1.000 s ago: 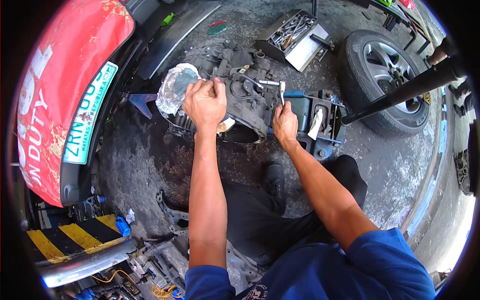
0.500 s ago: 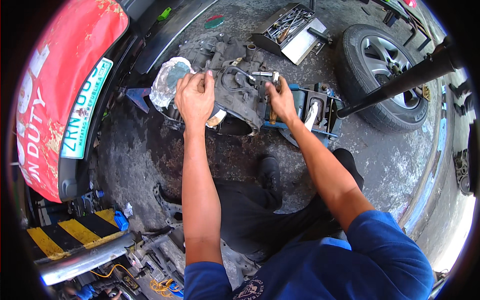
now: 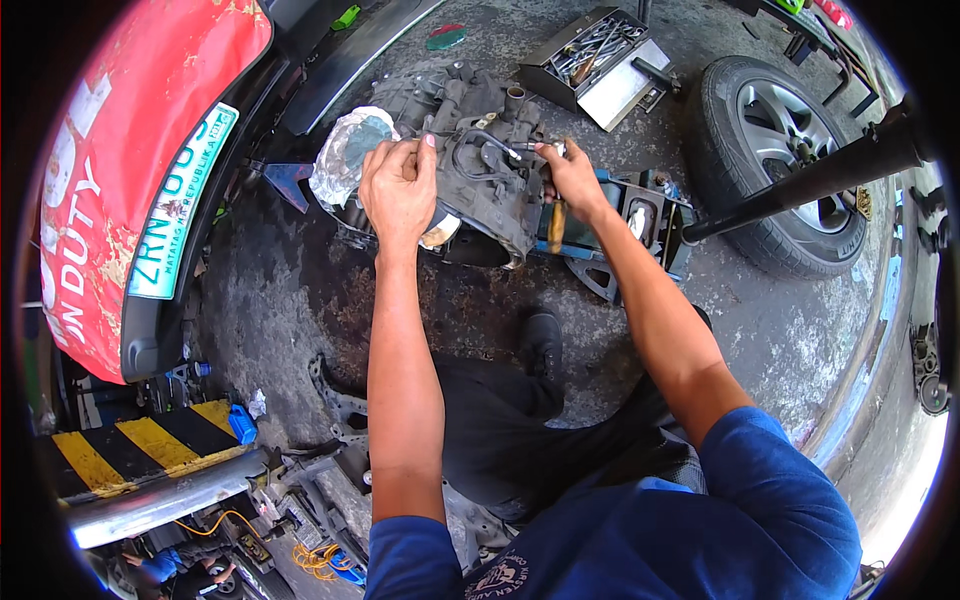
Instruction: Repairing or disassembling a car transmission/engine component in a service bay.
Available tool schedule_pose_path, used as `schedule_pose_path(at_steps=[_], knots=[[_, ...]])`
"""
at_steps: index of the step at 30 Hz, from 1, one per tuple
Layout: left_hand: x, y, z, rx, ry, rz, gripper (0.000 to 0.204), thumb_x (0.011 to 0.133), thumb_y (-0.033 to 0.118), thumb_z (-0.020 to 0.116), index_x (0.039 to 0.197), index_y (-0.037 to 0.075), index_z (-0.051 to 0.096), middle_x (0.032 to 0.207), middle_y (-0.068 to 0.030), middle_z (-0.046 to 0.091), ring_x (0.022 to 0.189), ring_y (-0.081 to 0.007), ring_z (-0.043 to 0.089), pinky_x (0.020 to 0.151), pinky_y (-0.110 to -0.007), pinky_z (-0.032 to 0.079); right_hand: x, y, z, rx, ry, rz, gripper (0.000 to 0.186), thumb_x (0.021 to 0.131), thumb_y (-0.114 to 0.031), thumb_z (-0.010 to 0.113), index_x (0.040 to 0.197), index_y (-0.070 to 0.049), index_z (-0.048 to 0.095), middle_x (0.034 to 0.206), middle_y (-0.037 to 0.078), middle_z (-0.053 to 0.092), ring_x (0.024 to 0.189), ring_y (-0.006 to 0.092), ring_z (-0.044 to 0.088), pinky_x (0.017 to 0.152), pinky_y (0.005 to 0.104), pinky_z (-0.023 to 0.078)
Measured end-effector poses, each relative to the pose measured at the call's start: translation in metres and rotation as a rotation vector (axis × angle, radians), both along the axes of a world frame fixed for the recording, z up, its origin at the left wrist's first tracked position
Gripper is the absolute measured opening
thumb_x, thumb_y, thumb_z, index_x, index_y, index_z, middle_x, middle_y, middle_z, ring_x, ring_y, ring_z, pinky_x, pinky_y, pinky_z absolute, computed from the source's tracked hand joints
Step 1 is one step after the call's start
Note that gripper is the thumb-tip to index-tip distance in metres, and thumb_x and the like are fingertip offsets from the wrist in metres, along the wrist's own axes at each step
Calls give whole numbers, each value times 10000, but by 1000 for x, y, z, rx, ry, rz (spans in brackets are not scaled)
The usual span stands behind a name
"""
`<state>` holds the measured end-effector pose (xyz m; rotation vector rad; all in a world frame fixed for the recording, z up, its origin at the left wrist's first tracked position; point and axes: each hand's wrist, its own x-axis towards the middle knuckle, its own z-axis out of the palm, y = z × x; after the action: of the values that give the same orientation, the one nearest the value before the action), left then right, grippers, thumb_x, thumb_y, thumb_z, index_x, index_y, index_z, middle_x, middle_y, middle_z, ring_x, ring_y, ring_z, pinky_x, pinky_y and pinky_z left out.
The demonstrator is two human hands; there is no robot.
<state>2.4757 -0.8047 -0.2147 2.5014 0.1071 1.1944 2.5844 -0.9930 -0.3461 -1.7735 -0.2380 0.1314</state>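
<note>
A grey, grimy car gearbox (image 3: 480,210) rests in front of me, with a black hose (image 3: 468,155) looping over its top. My left hand (image 3: 398,190) is above its left part, fingers curled in and closed; what they hold, if anything, is hidden. At the gearbox's right side, my right hand (image 3: 572,180) grips a short shiny metal piece (image 3: 526,149), whose kind is unclear. Just below that hand is a brown wooden handle (image 3: 556,230); whether the hand holds it cannot be told. Crumpled whitish wrapping (image 3: 335,165) sits beside my left hand.
A blue floor jack (image 3: 655,235) stands right of the gearbox. Behind are an open toolbox (image 3: 590,60) of wrenches, a wheel (image 3: 770,150) and a slanting black bar (image 3: 800,180). A red-covered vehicle end (image 3: 150,130) is at left; metal parts (image 3: 330,490) lie lower left.
My right hand has closed in around the shiny metal piece, which showed more before. The left hand keeps its curled shape. The whole view has shifted slightly.
</note>
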Motion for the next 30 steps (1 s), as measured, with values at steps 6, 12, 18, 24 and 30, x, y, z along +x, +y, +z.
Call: schedule_pose_path(at_steps=[6,12,18,24,30], knots=[[-40,-62,24,-300,-17,-2,168,898,157,683,797,24,665,734,-92,582,600,-254,557,555,-353,439,-16,10,25,296,399,-3,241,943,-233,567,1012,-3,549,646,31,476,466,124,461,415,313,460],[-58,-142,-70,-151,483,29,431,929,218,604,1289,2,509,1056,-238,593,953,-417,626,815,-472,514,-6,16,9,557,548,21,316,918,-244,617,1020,47,548,593,50,511,422,148,521,369,313,436],[-26,-146,-76,-399,794,15,509,899,205,611,1322,-29,450,1200,-314,582,1061,-460,597,875,-514,486,2,11,9,448,480,57,363,881,-253,685,1034,55,568,593,53,534,431,131,493,374,303,399],[-8,-141,-85,-304,863,117,392,843,208,646,1142,-23,541,1094,-287,641,988,-439,637,842,-524,500,0,19,9,273,307,43,393,866,-305,711,993,42,577,631,77,553,492,141,532,422,325,434],[5,-160,-99,-440,763,267,280,858,321,642,889,42,648,859,-239,690,833,-433,669,752,-533,512,6,12,-5,-18,118,-62,606,822,-504,700,1047,53,616,926,283,676,901,357,672,824,418,495]])
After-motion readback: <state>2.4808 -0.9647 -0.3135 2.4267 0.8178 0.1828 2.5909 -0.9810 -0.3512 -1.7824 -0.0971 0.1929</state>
